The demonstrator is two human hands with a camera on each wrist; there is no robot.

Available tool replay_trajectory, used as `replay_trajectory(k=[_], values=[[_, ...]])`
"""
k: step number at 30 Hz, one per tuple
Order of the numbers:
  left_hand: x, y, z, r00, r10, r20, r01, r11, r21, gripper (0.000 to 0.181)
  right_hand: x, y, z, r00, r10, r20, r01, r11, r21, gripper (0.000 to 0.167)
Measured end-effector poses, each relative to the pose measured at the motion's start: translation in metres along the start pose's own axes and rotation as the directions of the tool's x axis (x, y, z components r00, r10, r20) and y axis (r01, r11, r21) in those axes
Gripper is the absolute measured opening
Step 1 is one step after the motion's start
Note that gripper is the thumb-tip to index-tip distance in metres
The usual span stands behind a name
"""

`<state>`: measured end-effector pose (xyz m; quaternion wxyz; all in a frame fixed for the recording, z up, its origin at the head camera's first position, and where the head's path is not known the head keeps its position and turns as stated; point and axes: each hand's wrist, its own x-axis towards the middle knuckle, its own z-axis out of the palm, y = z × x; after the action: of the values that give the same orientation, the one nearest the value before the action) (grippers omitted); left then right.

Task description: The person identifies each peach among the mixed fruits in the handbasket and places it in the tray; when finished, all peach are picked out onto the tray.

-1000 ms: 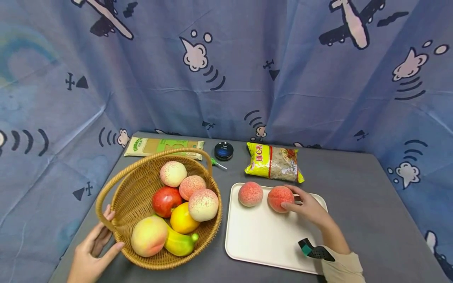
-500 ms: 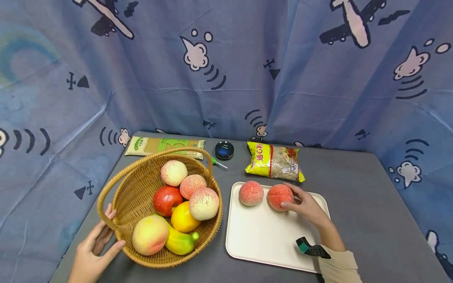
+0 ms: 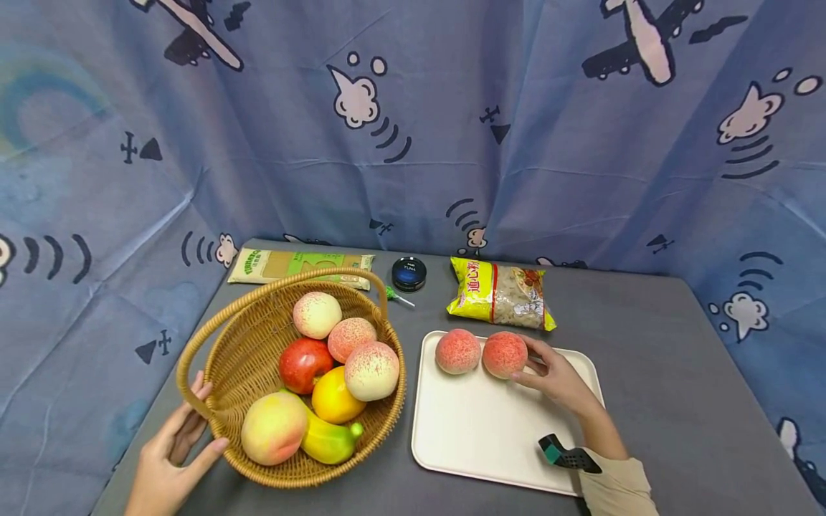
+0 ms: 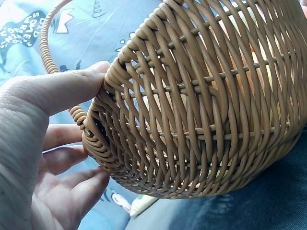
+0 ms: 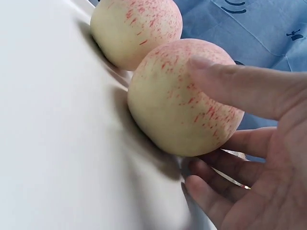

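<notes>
My right hand (image 3: 564, 383) pinches a pink peach (image 3: 504, 355) between thumb and fingers, low over a white tray (image 3: 484, 437). In the right wrist view the thumb lies on top of this peach (image 5: 180, 103) and the fingers are at its side. A second peach (image 3: 457, 351) sits on the tray just to its left, nearly touching or touching. My left hand (image 3: 169, 455) holds the side of a wicker basket (image 3: 248, 315), thumb and fingers at its edge by the handle. Inside the basket are several peaches (image 3: 274, 428), a red apple (image 3: 305, 366), a yellow round fruit (image 3: 337, 396) and a banana (image 3: 329, 441).
Behind the basket lies a flat noodle packet (image 3: 297, 264). A round dark tin (image 3: 409, 274) and a green lollipop (image 3: 396, 296) are near it. Beyond the tray lies a yellow pasta bag (image 3: 500, 294). A patterned blue curtain (image 3: 419, 143) rises behind the grey table (image 3: 652, 358).
My right hand has shifted the held peach slightly left, closing the gap to the other peach on the tray. The left hand and the basket stay where they were.
</notes>
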<state>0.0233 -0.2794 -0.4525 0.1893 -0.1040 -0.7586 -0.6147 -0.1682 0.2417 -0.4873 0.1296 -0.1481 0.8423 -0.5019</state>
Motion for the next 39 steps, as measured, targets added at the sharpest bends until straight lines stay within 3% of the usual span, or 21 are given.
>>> replay_trajectory(k=[6, 9, 14, 17, 22, 25, 32, 39], values=[[-0.001, -0.001, 0.0, 1.0, -0.009, 0.003, 0.009, 0.999, 0.031, 0.073, -0.004, -0.008, -0.001, 0.998, -0.032, -0.052, 0.03, 0.999, -0.026, 0.08], [-0.001, -0.001, 0.0, 1.0, -0.014, 0.002, 0.014, 0.999, 0.036, 0.072, -0.005, -0.015, -0.001, 0.988, -0.123, -0.098, 0.121, 0.992, -0.032, 0.075], [-0.001, -0.001, -0.001, 1.0, -0.005, 0.005, 0.004, 0.999, 0.032, 0.071, -0.005, -0.034, 0.002, 0.952, -0.278, -0.126, 0.281, 0.96, 0.012, 0.068], [-0.001, -0.002, -0.001, 1.0, -0.003, 0.006, 0.002, 0.999, 0.039, 0.072, -0.004, -0.049, 0.008, 0.945, -0.315, -0.088, 0.318, 0.948, 0.022, 0.068], [-0.001, -0.002, -0.001, 1.0, 0.006, 0.005, -0.006, 0.999, 0.044, 0.072, 0.002, -0.076, 0.021, 0.958, -0.287, 0.011, 0.287, 0.958, -0.003, 0.07], [-0.001, -0.002, -0.001, 1.0, 0.005, 0.005, -0.006, 0.999, 0.044, 0.072, 0.007, -0.091, 0.032, 0.95, -0.3, 0.085, 0.302, 0.953, -0.016, 0.071], [-0.001, -0.002, -0.001, 1.0, -0.005, 0.009, 0.005, 0.999, 0.051, 0.074, 0.024, -0.125, 0.055, 0.897, -0.372, 0.239, 0.391, 0.92, -0.036, 0.067], [0.0, -0.001, 0.0, 1.0, 0.013, 0.01, -0.013, 1.0, 0.029, 0.073, 0.042, -0.152, 0.075, 0.823, -0.436, 0.363, 0.488, 0.871, -0.059, 0.067]])
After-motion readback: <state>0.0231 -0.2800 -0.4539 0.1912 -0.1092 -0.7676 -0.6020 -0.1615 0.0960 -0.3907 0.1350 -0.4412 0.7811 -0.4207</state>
